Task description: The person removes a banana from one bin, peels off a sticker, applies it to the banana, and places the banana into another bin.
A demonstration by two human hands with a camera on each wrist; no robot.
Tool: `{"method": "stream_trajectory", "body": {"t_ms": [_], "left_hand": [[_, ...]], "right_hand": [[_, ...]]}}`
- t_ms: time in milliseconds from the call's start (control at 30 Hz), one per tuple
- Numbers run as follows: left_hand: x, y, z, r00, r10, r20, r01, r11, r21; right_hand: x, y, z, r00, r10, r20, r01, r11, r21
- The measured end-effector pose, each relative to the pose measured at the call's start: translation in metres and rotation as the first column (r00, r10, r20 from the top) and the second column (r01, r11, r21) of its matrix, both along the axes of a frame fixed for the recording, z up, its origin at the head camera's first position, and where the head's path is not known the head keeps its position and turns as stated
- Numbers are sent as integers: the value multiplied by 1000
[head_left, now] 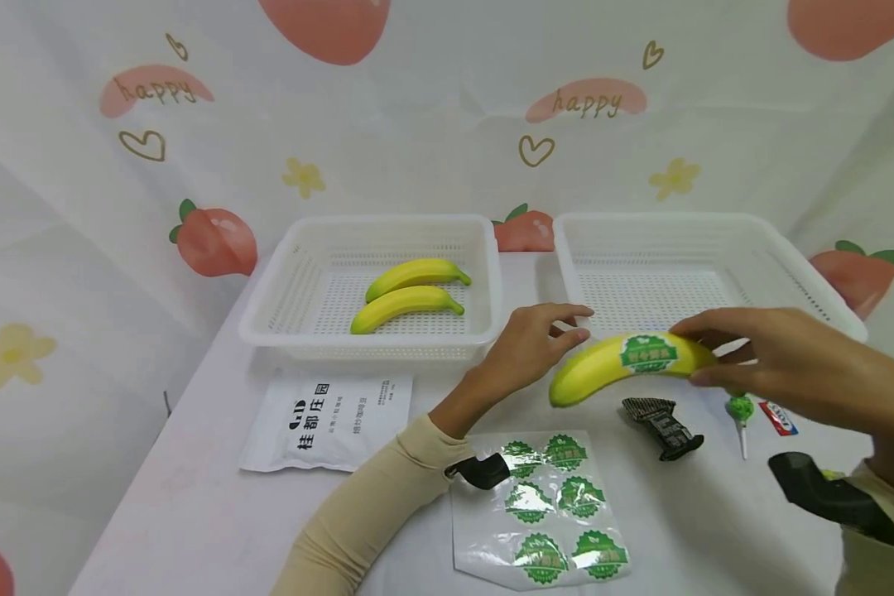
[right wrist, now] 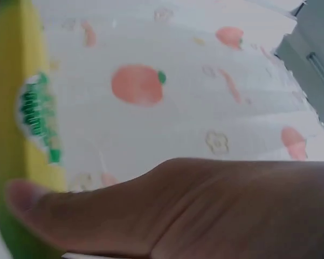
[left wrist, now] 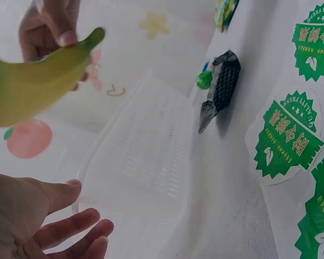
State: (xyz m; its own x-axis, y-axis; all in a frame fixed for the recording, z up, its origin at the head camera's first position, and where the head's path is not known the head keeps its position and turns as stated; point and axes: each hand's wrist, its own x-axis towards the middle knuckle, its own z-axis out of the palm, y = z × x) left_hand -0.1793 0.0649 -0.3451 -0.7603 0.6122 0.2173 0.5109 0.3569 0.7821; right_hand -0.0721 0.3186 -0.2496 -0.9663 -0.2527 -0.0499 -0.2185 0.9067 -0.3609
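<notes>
My right hand [head_left: 782, 356] grips a yellow banana [head_left: 603, 370] by its right end, holding it above the table. A green sticker [head_left: 648, 353] is on the banana's side; the right wrist view shows the thumb [right wrist: 97, 216] pressed along the peel. Just left of the banana, my left hand [head_left: 525, 343] has its fingers loosely extended and holds nothing. In the left wrist view a gap separates that hand [left wrist: 48, 221] from the banana [left wrist: 38, 86]. Below lies a sheet of green round stickers [head_left: 492, 538], partly covered by the left wrist's camera mount.
Two bananas [head_left: 410, 309] lie in the left white basket [head_left: 261, 331]. A second white basket [head_left: 745, 228] stands at the back right. On the table are a white coffee packet [head_left: 283, 422], a black-wrapped snack [head_left: 663, 426], a green lollipop [head_left: 740, 407] and a small red-blue packet [head_left: 778, 418].
</notes>
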Motion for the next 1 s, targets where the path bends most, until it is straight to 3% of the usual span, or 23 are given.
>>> {"method": "stream_trajectory", "body": {"t_ms": [100,233,433,633,833,933,1000], "left_hand": [[0,0,0,1000,17,-7,-17,1000,-2],[0,0,0,1000,13,13,-14,1000,10],[1,-1,-1,999,7,31,-7,1000,22],[0,-1,-2,1000,3,24,-4,1000,29],[-2,0,-3,1000,-8,29,7,999,36],[-2,0,-3,1000,-9,27,8,999,32],[-3,0,-3,1000,-6,27,6,1000,30]], "right_hand": [[-6,19,12,995,-56,-86,59,998,34],[-23,39,22,985,-123,-121,129,991,42],[-59,58,28,986,-142,-92,151,984,92],[-96,72,20,992,-119,39,117,991,64],[-122,86,-4,983,-75,167,70,997,35],[-132,92,-16,968,-69,241,59,997,50],[-138,93,-22,945,-73,318,60,997,50]]}}
